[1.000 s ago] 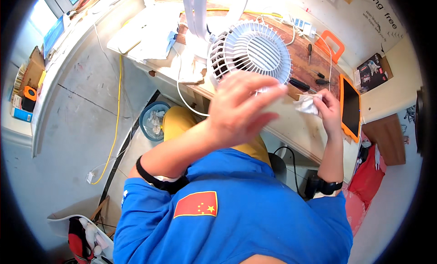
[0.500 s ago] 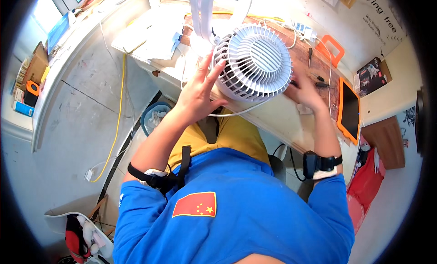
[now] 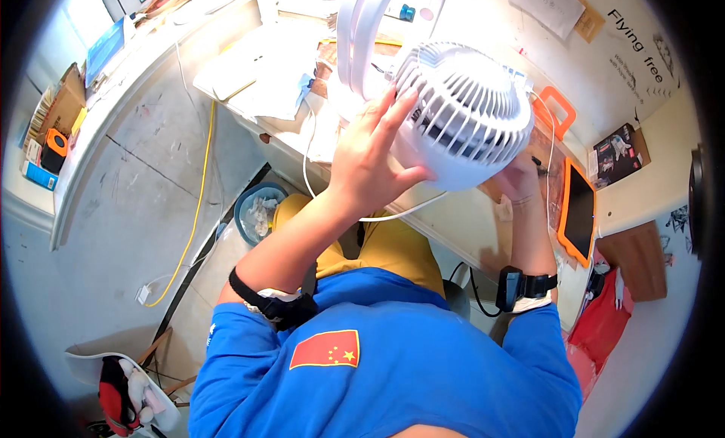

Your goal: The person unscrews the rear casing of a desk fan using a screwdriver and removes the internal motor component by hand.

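A white round fan point(image 3: 468, 109) with a slatted grille is tilted over the desk's front edge, between my two hands. My left hand point(image 3: 370, 155) is against its left side, fingers stretched along the grille's edge and thumb at the lower housing. At the lower right side of the fan, my right hand point(image 3: 517, 180) grips from below; its fingers are mostly hidden behind the housing. A white cord point(image 3: 404, 211) hangs in a curve under the fan. White curved bands point(image 3: 361, 38) rise behind the fan's left side; whether they join it, I cannot tell.
Papers point(image 3: 260, 75) lie on the desk's left part. To the right are an orange-framed tablet point(image 3: 578, 211), an orange handle-shaped piece point(image 3: 557, 109) and a dark printed box point(image 3: 615, 155). A blue bin point(image 3: 249, 220) stands below the desk; a yellow cable point(image 3: 202, 181) runs at the left.
The fan has moved right and its grille has tilted away from me, showing more of the lower housing. Both hands have moved with it, the left one rightward and the right one slightly lower.
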